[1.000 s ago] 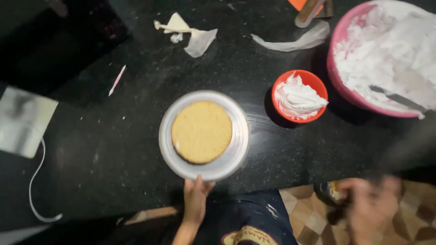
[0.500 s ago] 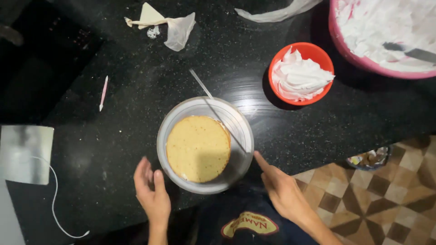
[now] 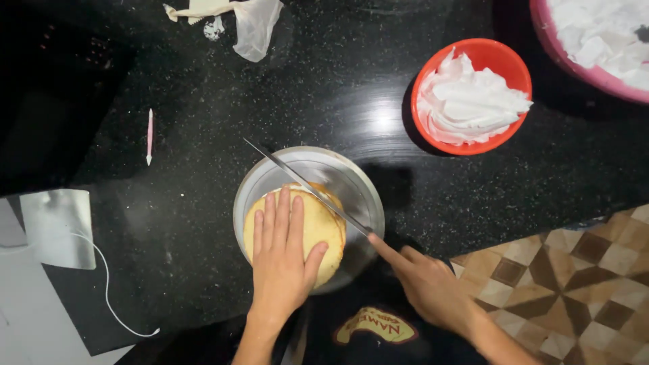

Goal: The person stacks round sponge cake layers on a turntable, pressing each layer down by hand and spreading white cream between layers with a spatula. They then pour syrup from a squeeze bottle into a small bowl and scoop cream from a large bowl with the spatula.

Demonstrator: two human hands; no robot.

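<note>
A round yellow sponge cake (image 3: 328, 223) sits on a silver turntable (image 3: 351, 182) at the near edge of the black counter. My left hand (image 3: 284, 260) lies flat on top of the cake, fingers spread. My right hand (image 3: 426, 284) grips the handle of a long thin knife (image 3: 304, 182). The blade runs diagonally up and left, its middle lying against the far side of the cake and its tip reaching past the turntable's rim.
An orange bowl (image 3: 503, 61) of white cream stands to the upper right, beside a larger pink bowl (image 3: 547, 40) of cream. A piping bag (image 3: 253, 23) lies at the back. A pink stick tool (image 3: 149, 135) and a silver sheet (image 3: 57, 226) with a white cable lie on the left.
My left hand has moved from beside the turntable onto the top of the cake. My right hand now holds the knife, whose blade has come against the cake.
</note>
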